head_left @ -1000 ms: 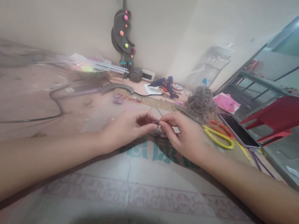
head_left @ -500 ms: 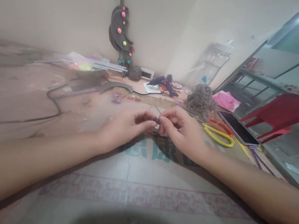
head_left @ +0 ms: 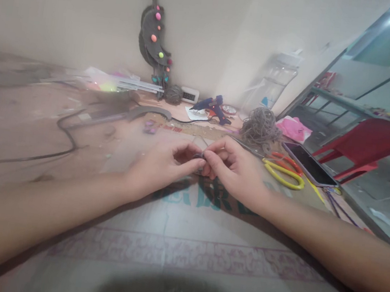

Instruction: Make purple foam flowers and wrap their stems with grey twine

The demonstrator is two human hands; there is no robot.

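Observation:
My left hand (head_left: 167, 163) and my right hand (head_left: 236, 170) meet over the printed board (head_left: 171, 223). Between the fingertips of both hands is a small dark grey piece (head_left: 199, 155), mostly hidden by the fingers; a thin strand loops up just behind it. My left thumb and index finger pinch the piece from the left. From the right, my right thumb and index finger close at its edge. Behind my right hand lies a tangled heap of grey yarn (head_left: 261, 127). Scissors with yellow and orange handles (head_left: 285, 176) lie right of that hand.
A blue glue gun (head_left: 214, 107) stands at the back, near a small digital clock (head_left: 190, 95) and a clear bottle (head_left: 277, 82). A phone (head_left: 310, 164) lies at the right edge. A black cable (head_left: 37, 157) curves across the left. A grey crescent decoration (head_left: 153, 36) hangs on the wall.
The view has shifted slightly. My right fingertips have moved a little left over the small piece, and the gap between the two hands has narrowed.

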